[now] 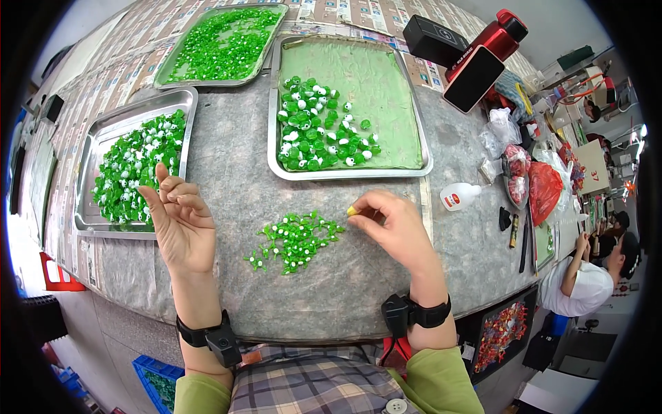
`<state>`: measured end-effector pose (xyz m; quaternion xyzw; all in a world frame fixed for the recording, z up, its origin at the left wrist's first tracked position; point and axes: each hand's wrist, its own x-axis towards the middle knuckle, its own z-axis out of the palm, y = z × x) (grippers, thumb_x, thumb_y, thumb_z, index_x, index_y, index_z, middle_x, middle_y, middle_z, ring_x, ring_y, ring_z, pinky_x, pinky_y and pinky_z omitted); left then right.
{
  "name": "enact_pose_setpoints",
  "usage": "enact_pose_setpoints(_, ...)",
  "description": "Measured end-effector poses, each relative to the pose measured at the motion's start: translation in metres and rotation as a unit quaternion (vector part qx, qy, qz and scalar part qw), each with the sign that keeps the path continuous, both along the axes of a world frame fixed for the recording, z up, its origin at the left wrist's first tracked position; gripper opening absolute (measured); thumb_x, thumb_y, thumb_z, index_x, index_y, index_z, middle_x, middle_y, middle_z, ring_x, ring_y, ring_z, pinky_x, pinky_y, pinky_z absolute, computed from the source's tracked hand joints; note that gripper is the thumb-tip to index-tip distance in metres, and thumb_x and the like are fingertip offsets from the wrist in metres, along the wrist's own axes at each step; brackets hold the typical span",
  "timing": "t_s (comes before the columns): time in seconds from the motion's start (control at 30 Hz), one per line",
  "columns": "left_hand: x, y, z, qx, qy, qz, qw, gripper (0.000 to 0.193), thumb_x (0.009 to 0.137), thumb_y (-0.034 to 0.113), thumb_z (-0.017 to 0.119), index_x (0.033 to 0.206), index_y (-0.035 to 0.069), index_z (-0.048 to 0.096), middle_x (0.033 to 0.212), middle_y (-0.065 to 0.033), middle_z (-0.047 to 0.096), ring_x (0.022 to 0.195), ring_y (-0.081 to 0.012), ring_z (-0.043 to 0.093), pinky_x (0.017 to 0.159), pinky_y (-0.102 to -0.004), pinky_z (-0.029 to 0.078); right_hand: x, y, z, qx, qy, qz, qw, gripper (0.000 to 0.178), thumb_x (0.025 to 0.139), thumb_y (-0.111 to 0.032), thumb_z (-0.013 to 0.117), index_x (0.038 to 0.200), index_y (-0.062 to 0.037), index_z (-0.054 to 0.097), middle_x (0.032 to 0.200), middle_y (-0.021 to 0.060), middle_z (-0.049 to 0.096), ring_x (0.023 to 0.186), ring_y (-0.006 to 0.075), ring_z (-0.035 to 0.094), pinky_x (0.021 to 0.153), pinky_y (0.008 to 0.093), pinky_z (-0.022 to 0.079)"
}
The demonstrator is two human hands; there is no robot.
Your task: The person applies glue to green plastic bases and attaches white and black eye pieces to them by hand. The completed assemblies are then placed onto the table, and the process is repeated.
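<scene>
My left hand point(185, 228) is raised palm up beside the left tray, its fingers loosely curled and the thumb apart; I see nothing in it. At the right edge of a loose pile of small green pieces with white dots point(300, 238), my right hand point(394, 226) has thumb and forefinger brought close together. A yellow bit point(351, 210) shows at its forefinger tip; whether it is a finger cover or a held thing is unclear. The left metal tray point(131, 112) holds a heap of green and white beads point(138, 169).
Beyond my right hand, a green-lined tray point(372, 76) holds larger green and white balls. Another tray point(276, 48) of green pieces lies far left. A white bottle point(460, 196), phone point(474, 79), red flask point(498, 36) and bags stand right. A person point(583, 276) sits further right.
</scene>
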<state>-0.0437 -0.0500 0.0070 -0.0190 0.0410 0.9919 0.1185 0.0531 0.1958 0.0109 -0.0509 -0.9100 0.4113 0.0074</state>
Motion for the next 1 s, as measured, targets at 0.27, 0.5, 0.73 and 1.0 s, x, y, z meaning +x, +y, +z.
enact_pose_setpoints(0.27,0.022,0.031,0.002,-0.191,0.025,-0.07,0.979,0.031,0.084,0.033,0.041,0.099,0.006,0.047,0.069,0.0001,0.045,0.061,-0.0071,0.043,0.054,-0.0185,0.043,0.0,-0.007,-0.009,0.118,0.059,0.091,0.987,0.016,0.064,-0.01,0.062,0.075,-0.0015,0.053,0.068,0.0081,0.051,0.062,0.0199,0.052,0.056,0.0294,0.041)
enact_pose_setpoints(0.5,0.042,0.046,0.003,-0.385,0.082,-0.202,0.897,0.02,0.083,0.016,0.046,0.093,0.001,0.053,0.073,-0.0041,0.055,0.066,-0.0104,0.054,0.059,-0.0224,0.047,0.003,-0.006,0.013,0.018,0.07,0.054,0.996,0.015,0.064,-0.007,0.063,0.074,-0.0016,0.053,0.067,0.0071,0.051,0.061,0.0185,0.051,0.055,0.0273,0.041)
enact_pose_setpoints(0.73,0.051,0.055,-0.006,-0.33,0.079,-0.418,0.843,0.024,0.08,0.019,0.051,0.093,0.0,0.055,0.08,-0.007,0.058,0.072,-0.0124,0.056,0.065,-0.0243,0.049,0.006,-0.029,0.026,-0.066,0.163,0.076,0.982,0.015,0.064,-0.006,0.063,0.074,-0.004,0.053,0.066,0.005,0.049,0.059,0.018,0.05,0.05,0.026,0.039)
enact_pose_setpoints(1.0,0.053,0.057,-0.006,-0.306,0.03,-0.38,0.872,0.019,0.081,0.017,0.05,0.091,0.002,0.054,0.083,-0.007,0.058,0.074,-0.0133,0.057,0.066,-0.0254,0.05,0.008,-0.036,0.024,0.204,0.32,0.097,0.92,0.018,0.055,-0.011,0.059,0.073,-0.0081,0.054,0.064,0.0013,0.046,0.058,0.0162,0.046,0.049,0.026,0.038)
